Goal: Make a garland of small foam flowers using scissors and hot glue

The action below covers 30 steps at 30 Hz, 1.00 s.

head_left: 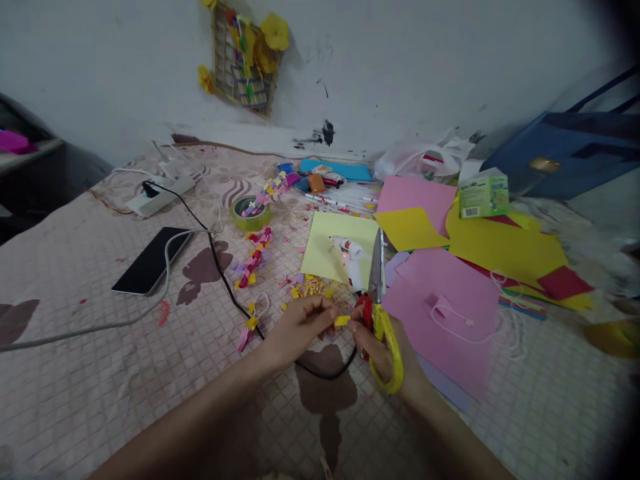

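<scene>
My left hand (304, 328) pinches the left end of a small yellow paper piece (343, 321). At its other end are the fingertips of my right hand (383, 347), which also holds scissors (392, 353) with yellow and red handles, their blades pointing up and away from me. Just beyond my hands lies a pile of yellow paper scraps (313, 287). A white glue gun (353, 253) with a small red light rests on a pale yellow sheet (320, 240). To the left is a small yellow and pink paper piece with a white string (251, 323).
A black cable (220, 267) runs under my hands. Left are a phone (150, 261), a power strip (163, 195) and a tape roll (250, 213). Pink sheets (445, 313), yellow sheets (505, 250) and a green box (483, 195) lie right. A blue bag (565, 150) stands behind.
</scene>
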{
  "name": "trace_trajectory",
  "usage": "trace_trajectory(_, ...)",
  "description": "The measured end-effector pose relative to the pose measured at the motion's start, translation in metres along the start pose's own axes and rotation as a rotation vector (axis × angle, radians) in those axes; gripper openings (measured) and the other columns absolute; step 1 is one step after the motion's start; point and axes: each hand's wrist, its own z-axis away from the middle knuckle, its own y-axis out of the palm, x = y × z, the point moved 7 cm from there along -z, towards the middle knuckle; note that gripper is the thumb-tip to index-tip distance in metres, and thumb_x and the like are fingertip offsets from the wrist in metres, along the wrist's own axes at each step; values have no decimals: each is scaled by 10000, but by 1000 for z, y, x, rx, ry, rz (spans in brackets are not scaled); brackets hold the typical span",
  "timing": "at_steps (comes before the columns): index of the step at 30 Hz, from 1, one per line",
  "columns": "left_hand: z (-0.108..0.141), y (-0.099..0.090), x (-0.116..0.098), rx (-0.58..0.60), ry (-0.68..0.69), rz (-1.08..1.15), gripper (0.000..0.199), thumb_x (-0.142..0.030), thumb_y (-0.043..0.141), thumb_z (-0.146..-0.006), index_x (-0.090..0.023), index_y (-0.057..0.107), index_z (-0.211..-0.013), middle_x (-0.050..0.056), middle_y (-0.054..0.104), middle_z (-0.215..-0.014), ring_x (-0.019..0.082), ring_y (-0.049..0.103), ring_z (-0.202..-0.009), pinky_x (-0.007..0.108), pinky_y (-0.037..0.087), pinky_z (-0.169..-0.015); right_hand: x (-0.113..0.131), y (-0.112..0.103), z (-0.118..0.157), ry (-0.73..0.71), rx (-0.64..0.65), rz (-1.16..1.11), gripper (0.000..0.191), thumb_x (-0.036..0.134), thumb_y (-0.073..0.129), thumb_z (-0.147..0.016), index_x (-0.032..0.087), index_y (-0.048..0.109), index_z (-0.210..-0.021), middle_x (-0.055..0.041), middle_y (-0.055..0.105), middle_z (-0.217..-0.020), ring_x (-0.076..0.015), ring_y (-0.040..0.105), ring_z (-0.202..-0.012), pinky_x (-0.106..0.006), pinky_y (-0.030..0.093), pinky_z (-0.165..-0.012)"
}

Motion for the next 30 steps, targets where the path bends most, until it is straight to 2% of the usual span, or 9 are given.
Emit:
trace_trajectory(2, 0, -1, 2, 0, 0, -2, 349, -464, 521, -825, -131, 607, -767, -3, 542, -629, 93, 476, -573, 213, 380, -553, 5, 0, 0, -12, -3, 5, 161, 324, 555, -770, 191, 488, -706, 62, 418, -517, -92, 384, -444, -216, 319, -428)
trace_trajectory(7, 0, 0, 7, 36, -24, 50, 281, -390, 700, -699, -131, 598, -737, -9, 573, -655, 79, 500, -575, 199, 380, -546, 10, 3, 2, -3, 14, 6, 190, 355, 559, -756, 190, 492, -690, 60, 422, -502, -95, 392, -440, -219, 327, -429)
trace_trajectory(14, 1, -13, 4, -98, -41, 177, 269, -377, 694, -712, -132, 597, -765, -17, 592, -630, 68, 506, -524, 203, 401, -526, 3, 9, 3, 30, 60, -53, 327, 496, 505, -813, 187, 473, -712, 64, 390, -485, -96, 370, -427, -223, 290, -422)
trace_trajectory(21, -1, -22, 0, -144, -27, 271, 228, -352, 677, -741, -143, 587, -761, -11, 611, -670, 76, 543, -563, 213, 427, -558, -3, 12, 8, 26, 137, -131, 415, 594, 433, -834, 183, 486, -805, 67, 357, -513, -93, 318, -436, -224, 249, -419)
trace_trajectory(25, -5, -37, -16, -184, 10, 244, 207, -335, 653, -762, -139, 592, -737, -4, 614, -654, 77, 547, -582, 207, 417, -577, -7, 13, 10, 9, 197, -107, 412, 578, 409, -853, 178, 501, -885, 62, 359, -548, -98, 314, -459, -227, 244, -434)
trace_trajectory(30, -11, -60, -50, -271, 159, 152, 177, -308, 645, -762, -146, 587, -719, -18, 579, -617, 65, 497, -542, 201, 394, -542, -8, 13, 12, 15, 198, -96, 392, 549, 437, -850, 171, 529, -902, 57, 376, -567, -98, 321, -477, -233, 245, -458)
